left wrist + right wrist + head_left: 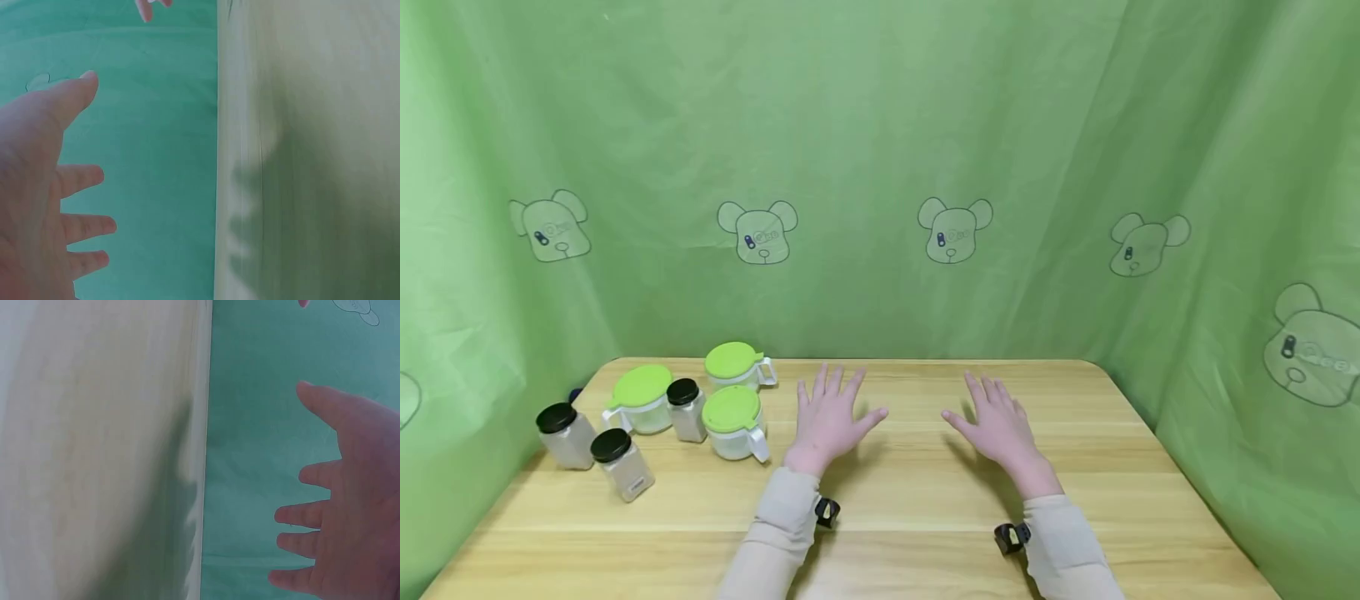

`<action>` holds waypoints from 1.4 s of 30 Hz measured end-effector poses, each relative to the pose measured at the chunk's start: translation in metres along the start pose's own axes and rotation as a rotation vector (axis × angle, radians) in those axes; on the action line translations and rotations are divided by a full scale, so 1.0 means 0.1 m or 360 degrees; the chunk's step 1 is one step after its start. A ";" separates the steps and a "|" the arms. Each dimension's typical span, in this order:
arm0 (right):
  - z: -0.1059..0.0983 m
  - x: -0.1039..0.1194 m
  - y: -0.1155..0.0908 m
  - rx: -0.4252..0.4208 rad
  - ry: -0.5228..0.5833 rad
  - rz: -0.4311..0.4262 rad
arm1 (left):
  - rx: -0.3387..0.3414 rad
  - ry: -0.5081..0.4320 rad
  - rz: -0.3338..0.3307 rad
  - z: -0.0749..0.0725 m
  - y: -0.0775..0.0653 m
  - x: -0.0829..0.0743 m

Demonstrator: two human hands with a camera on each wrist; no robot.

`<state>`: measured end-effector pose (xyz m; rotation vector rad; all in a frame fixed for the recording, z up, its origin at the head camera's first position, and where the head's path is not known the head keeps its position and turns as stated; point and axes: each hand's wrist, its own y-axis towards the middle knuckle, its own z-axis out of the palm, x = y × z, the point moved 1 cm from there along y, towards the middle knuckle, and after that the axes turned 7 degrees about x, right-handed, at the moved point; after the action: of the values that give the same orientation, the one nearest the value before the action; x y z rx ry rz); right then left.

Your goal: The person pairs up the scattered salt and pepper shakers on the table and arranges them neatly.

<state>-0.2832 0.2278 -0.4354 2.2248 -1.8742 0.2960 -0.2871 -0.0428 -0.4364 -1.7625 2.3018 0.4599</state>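
Both hands hover over the wooden table point(917, 500), palms down, holding nothing. My left hand point(829, 421) has its fingers spread and straight, just right of a clear jar with a green lid and white handle point(732, 410). To the right, my right hand point(998, 423) is likewise spread, its thumb pointing toward the left hand. In the left wrist view the left hand point(37, 181) shows its spread fingers, with a shadow on the table. The right wrist view shows the right hand point(359, 506) in the same spread pose.
Two more green-lidded handled jars, one at the back point(732, 362) and one further left point(643, 392), stand on the left side. Black-lidded clear jars are there too: one between them point(687, 410), one at the left edge point(567, 436), one in front point(622, 464). A green curtain point(865, 150) surrounds the table.
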 end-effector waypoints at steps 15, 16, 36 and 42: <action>0.01 0.18 0.02 -0.0214 0.0007 -0.0168 | -0.0173 0.0201 0.0237 -0.25 -0.25 0.08; 0.01 0.20 0.02 -0.0223 0.0008 -0.0180 | -0.0183 0.0226 0.0248 -0.27 -0.27 0.09; 0.16 0.63 -0.02 -0.0343 0.0092 -0.0405 | -0.0584 0.0459 0.0548 -0.56 -0.66 0.44; 0.18 0.69 -0.05 -0.0346 0.0079 -0.0452 | -0.0649 0.0498 0.0593 -0.62 -0.74 0.54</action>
<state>-0.2667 0.1579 -0.4330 2.2690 -1.4619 0.0925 -0.2288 -0.1315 -0.4067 -1.6589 2.9528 0.8186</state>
